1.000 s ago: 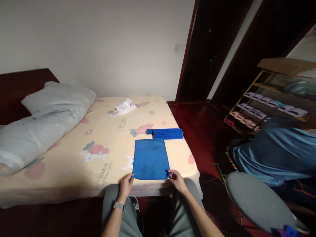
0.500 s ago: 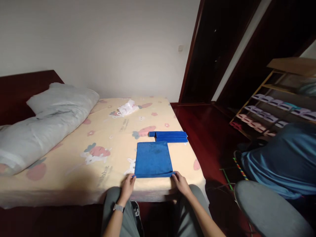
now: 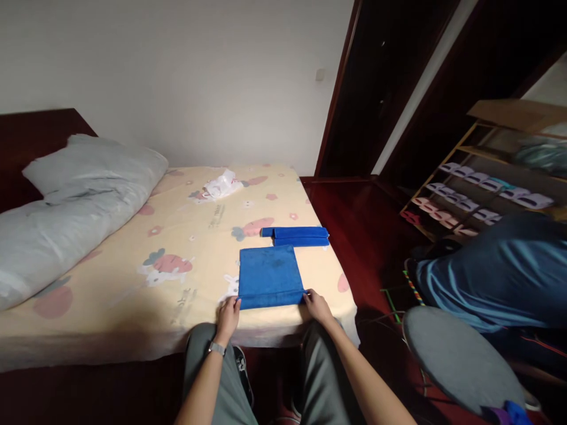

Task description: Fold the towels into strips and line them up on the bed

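A blue cloth (image 3: 269, 271) lies flat on the bed near its front edge, with a folded strip along the side closest to me. My left hand (image 3: 228, 316) pinches the near left corner of that strip. At the near right corner, my right hand (image 3: 316, 304) has its fingers closed on the cloth's edge. Just beyond it rests a second, darker blue cloth (image 3: 301, 236), folded into a narrow band with a short piece sticking out to the left.
The bed (image 3: 190, 236) has a patterned yellow sheet. A grey quilt (image 3: 97, 189) lies at the left and a white plastic bag (image 3: 222, 185) farther back. To the right are a round grey stool (image 3: 460, 354), a person in dark blue clothes (image 3: 496, 265) and a slipper rack (image 3: 469, 189).
The near fold of the blue cloth has become wider, its crease now farther from me. Both hands keep hold of the corners. The whole view has shifted slightly.
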The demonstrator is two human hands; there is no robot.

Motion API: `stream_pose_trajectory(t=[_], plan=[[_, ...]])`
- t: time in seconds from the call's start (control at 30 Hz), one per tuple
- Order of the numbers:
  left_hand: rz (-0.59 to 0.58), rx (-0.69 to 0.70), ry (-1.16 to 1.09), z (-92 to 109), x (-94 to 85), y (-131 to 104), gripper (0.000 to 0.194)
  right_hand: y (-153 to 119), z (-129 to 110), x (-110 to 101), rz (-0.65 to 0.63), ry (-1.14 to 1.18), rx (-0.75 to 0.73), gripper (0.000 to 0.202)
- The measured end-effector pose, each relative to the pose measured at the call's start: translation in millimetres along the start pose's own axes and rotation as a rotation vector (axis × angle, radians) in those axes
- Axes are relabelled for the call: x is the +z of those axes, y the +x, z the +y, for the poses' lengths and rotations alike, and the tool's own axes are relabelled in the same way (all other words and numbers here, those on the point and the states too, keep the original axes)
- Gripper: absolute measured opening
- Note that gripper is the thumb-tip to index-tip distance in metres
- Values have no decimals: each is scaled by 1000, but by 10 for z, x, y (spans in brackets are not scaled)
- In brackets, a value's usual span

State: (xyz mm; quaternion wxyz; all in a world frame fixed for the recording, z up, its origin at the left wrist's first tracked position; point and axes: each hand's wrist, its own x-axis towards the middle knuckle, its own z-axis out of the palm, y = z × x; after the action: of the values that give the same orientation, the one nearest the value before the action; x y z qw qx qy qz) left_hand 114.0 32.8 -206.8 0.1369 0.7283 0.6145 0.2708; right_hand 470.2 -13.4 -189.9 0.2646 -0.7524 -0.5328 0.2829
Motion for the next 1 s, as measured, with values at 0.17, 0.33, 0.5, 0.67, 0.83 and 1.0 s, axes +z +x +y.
stream_pose_trajectory(t=[0.17, 0.33, 0.5, 0.67, 0.83, 1.0], plan=[[-8, 18, 80, -1, 36, 37, 34, 32, -9, 62, -30, -115, 28, 29], [-18, 18, 137, 11, 79, 87, 35, 57, 1, 75, -91, -217, -3, 30], [-13, -9, 206, 50, 72, 92, 34, 19, -46, 60, -111, -280, -32, 32], [1, -34, 260, 106, 7, 76, 36, -72, -109, 38, -101, -319, -60, 35], [-34, -38, 292, 140, -29, 51, 35, -80, -129, 39, -79, -335, -50, 37], [-74, -72, 295, 137, -50, 54, 30, -35, -97, 35, -73, -323, -28, 35]])
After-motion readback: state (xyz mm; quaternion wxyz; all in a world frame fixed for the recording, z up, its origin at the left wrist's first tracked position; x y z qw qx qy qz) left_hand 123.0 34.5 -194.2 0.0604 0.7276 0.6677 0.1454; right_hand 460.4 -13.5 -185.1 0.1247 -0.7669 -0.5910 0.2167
